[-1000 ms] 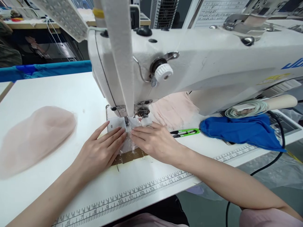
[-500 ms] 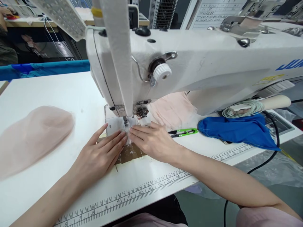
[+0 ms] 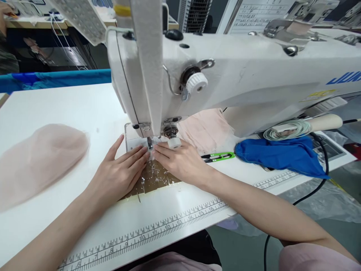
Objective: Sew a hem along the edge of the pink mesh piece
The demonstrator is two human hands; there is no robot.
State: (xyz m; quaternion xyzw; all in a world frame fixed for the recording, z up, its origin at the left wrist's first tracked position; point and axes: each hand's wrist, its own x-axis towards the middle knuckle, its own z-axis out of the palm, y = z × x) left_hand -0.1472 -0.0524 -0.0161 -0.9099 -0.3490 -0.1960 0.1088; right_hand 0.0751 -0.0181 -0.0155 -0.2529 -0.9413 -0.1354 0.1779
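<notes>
Head view: left hand [image 3: 120, 174] flat, thumb wide; right hand [image 3: 183, 160] fingers extended, cannot tell grip. Thin translucent whitish fabric [image 3: 151, 155] between hands, at metal presser foot [image 3: 149, 143] of white sewing machine [image 3: 239, 64]. Green-handled snips [image 3: 222, 155] near right wrist.

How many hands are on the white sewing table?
2. The left hand is palm down, fingertips just left of the presser foot; the right hand is just right of it, with green snips close by. Neither is hidden.

Sheer whitish fabric [image 3: 151, 154] lies at the presser foot [image 3: 149, 143], mostly covered.
</notes>
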